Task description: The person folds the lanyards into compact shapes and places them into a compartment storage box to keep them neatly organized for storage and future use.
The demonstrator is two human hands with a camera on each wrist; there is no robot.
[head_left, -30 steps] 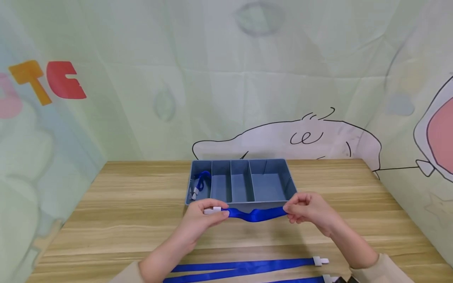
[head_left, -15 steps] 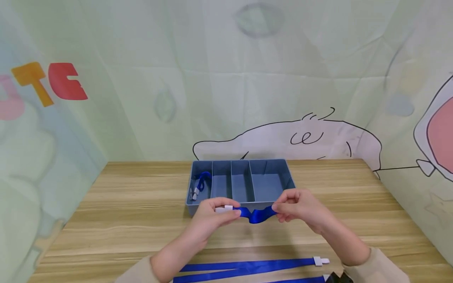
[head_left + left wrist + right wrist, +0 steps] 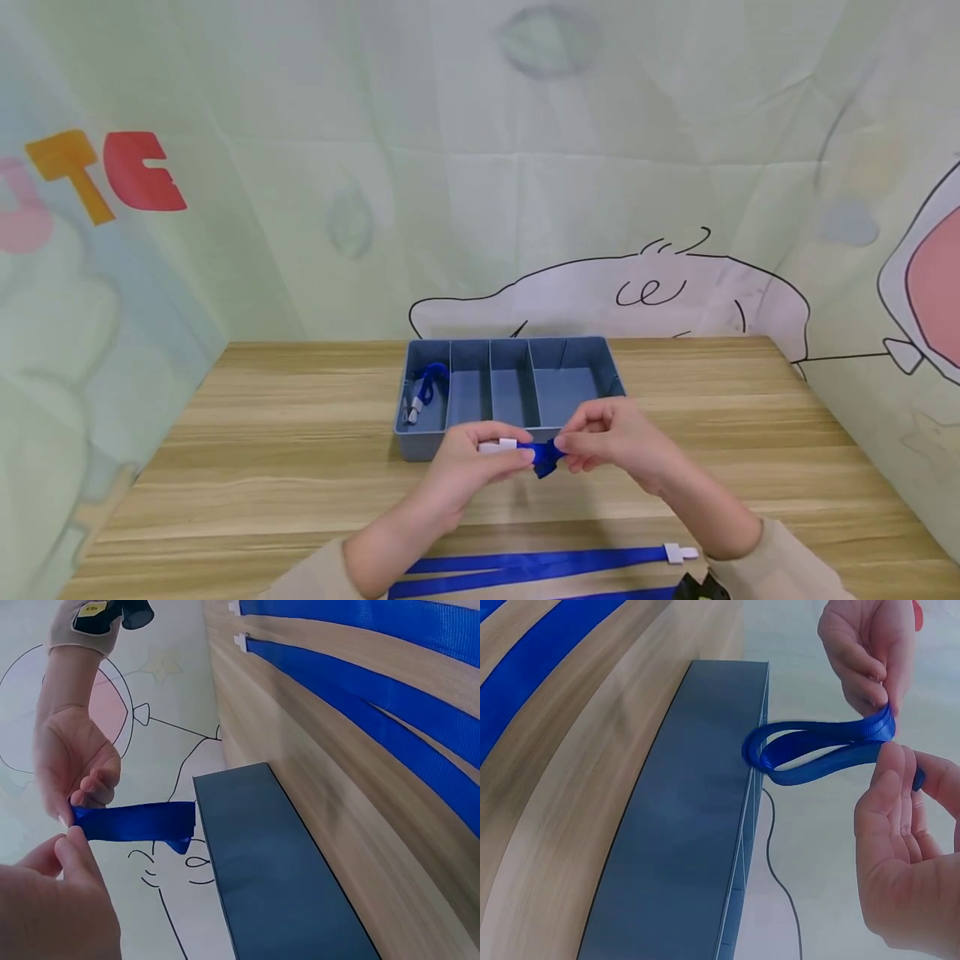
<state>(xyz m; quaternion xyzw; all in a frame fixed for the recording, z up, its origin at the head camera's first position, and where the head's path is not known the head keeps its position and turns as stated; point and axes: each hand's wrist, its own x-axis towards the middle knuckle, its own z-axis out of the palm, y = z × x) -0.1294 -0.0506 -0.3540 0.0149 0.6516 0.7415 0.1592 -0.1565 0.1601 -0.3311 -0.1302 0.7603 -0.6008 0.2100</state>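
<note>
A blue lanyard (image 3: 546,460) is held in the air between both hands, in front of the grey-blue divided box. My left hand (image 3: 480,454) pinches it near its white plastic clip (image 3: 498,447). The fingertips of my right hand (image 3: 611,437) pinch the other end, close to the left fingers. In the right wrist view the lanyard (image 3: 810,750) hangs in folded loops below the fingertips. A second blue lanyard (image 3: 429,382) lies coiled in the leftmost compartment of the box (image 3: 420,446), its white clip toward the front.
More blue lanyards (image 3: 525,571) lie stretched flat along the near side of the wooden table (image 3: 285,450), one with a white clip (image 3: 678,553) at its right end. A printed cloth backdrop (image 3: 300,208) rises behind the table and along its sides.
My right hand has moved left and my left hand right, bringing them together. The lanyard between them has gone from a long stretched strip to a short bunched fold.
</note>
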